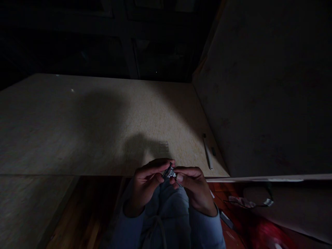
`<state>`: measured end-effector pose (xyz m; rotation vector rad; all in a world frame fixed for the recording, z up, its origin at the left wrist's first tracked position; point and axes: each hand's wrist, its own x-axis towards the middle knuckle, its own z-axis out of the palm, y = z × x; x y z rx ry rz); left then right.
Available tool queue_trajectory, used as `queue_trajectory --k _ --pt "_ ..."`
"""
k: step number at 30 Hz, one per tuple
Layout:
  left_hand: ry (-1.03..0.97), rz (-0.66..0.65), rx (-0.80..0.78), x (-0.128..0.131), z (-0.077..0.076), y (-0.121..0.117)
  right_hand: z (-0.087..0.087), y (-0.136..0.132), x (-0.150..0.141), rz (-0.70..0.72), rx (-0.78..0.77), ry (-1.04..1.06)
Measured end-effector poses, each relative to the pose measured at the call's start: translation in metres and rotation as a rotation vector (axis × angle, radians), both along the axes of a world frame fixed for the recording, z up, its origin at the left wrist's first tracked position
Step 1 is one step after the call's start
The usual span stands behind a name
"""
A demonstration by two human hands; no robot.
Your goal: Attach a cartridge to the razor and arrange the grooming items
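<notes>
Well, in the head view, your two hands meet just in front of the near edge of the table [178,121], above your lap, with a small metal piece [171,173] between them. Your left hand [146,181] is partly curled, thumb and fingers almost closed around the piece's darker side; your right hand [194,183] pinches the shiny side between thumb and forefinger. The piece looks light and hard, so expect it to be stiff rather than giving, and its polished surface may be slippery. Fingertip holds on opposite sides seem the right place to grip; any thin or springy part would be better left unsqueezed. Your fingers cover much of it, and in this dim light you can't make out its full shape, or whether it is one part or two. Beyond your hands, a small clear strip [164,146] is faint against the tabletop, partly in shadow. To the right lie a pale stick [208,154] with a dark end and, just beside it, a little dark object [213,151], too murky to identify. The far background is almost black.
</notes>
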<state>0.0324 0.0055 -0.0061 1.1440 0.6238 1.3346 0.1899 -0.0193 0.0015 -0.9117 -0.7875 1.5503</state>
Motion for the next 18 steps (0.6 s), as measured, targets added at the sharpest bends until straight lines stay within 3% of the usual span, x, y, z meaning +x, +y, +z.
queue_trajectory --k 6,18 --pt "-0.021 -0.047 0.036 0.0 -0.001 -0.001 -0.006 0.001 0.001 0.028 0.005 0.081" --pt "-0.066 -0.065 -0.037 0.003 0.006 -0.002 -0.018 0.001 0.004 0.073 -0.015 0.144"
